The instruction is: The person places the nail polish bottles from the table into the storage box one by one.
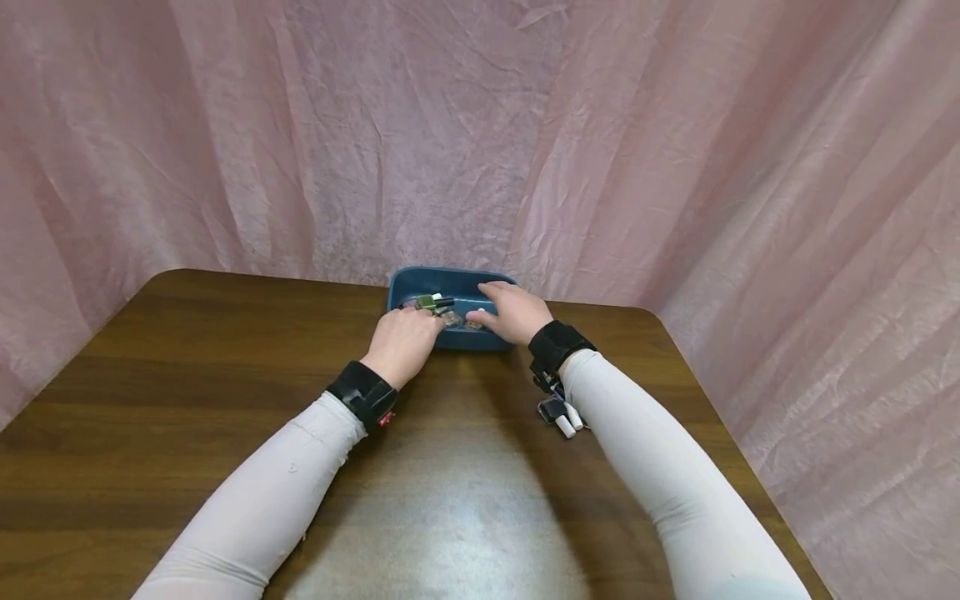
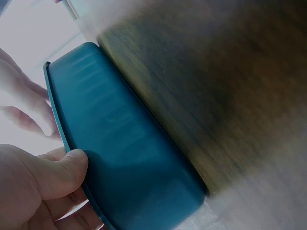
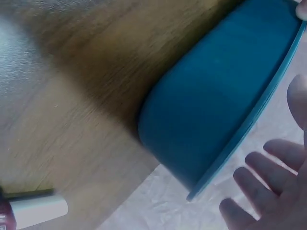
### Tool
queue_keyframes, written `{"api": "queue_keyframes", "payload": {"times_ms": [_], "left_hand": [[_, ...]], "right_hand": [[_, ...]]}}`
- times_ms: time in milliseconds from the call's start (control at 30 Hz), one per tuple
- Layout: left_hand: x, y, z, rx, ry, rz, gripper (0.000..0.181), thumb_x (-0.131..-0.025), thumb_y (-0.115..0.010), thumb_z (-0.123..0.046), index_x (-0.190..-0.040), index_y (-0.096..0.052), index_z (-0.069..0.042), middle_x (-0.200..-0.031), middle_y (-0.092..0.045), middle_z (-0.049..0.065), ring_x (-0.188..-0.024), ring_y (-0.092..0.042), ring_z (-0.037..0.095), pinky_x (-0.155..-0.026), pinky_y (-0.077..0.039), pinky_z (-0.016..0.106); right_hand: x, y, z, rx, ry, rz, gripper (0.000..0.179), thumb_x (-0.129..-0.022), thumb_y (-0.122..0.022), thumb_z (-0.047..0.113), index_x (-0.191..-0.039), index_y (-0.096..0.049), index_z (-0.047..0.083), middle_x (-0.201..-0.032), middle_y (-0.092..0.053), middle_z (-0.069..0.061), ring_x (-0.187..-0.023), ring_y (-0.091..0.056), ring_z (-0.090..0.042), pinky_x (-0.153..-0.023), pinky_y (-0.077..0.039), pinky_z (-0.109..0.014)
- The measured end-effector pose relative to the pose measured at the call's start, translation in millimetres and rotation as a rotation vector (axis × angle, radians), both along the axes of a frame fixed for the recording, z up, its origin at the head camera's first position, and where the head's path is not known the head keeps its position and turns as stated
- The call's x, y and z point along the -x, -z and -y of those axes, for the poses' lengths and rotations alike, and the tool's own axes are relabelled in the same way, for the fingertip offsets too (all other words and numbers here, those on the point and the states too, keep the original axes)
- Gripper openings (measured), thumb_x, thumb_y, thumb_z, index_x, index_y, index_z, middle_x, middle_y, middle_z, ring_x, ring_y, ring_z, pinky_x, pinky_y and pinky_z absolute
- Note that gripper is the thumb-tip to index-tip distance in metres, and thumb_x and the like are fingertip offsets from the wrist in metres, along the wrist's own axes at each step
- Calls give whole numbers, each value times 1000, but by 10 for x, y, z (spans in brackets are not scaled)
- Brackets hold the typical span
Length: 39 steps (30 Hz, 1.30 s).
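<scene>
A blue plastic bin stands at the far edge of the table, with several small bottles inside. One green bottle with a black cap lies near its left end. My left hand grips the near rim, thumb on the outer wall and the other fingers over the inside. My right hand hovers over the right end of the bin, fingers spread and holding nothing. In the right wrist view its fingers are apart from the rim.
Small bottles with white caps lie on the wooden table beside my right wrist. One white cap shows in the right wrist view. A pink curtain hangs close behind the bin and along the right side.
</scene>
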<state>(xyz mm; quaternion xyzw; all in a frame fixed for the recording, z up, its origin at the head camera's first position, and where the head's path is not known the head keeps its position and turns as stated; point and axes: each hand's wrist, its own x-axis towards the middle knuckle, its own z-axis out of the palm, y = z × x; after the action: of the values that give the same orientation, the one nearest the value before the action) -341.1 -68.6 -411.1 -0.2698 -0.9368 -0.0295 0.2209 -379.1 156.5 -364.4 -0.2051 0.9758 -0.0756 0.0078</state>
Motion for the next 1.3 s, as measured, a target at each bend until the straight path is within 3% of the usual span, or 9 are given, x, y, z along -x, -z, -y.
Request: {"api": "queue_keyframes", "payload": {"times_ms": [200, 433, 733, 1300], "left_hand": [[3, -3, -10, -4, -3, 13, 22, -106, -69, -1, -114, -86, -14, -99, -82, 13, -86, -75, 35, -74, -63, 50], [-1, 13, -19, 3, 2, 45, 23, -107, -70, -1, -118, -86, -14, -101, -82, 13, -88, -76, 34, -77, -64, 50], [-14, 16, -12, -8, 5, 19, 24, -105, -69, 0, -113, -86, -14, -99, -82, 13, -87, -76, 34, -75, -64, 50], [-5, 11, -22, -9, 6, 39, 25, -106, -69, 1, -114, -87, -14, -101, -82, 12, -88, -75, 33, -75, -64, 50]], "right_hand": [[-147, -36, -22, -30, -27, -93, 78, -109, -66, 53, -167, -46, 6, -171, -46, -17, -156, -46, -36, -125, -39, -51], [-385, -73, -45, -47, -69, -144, 81, -109, -67, 52, -168, -43, 3, -171, -44, -19, -157, -44, -37, -130, -29, -53], [-622, -102, -103, -43, -95, -230, 81, -107, -70, 51, -167, -45, 3, -168, -48, -20, -157, -44, -39, -132, -24, -56], [-1034, -44, -471, -64, -80, -217, 82, -107, -70, 51, -168, -44, 4, -169, -47, -20, -159, -40, -37, -130, -27, -56]]}}
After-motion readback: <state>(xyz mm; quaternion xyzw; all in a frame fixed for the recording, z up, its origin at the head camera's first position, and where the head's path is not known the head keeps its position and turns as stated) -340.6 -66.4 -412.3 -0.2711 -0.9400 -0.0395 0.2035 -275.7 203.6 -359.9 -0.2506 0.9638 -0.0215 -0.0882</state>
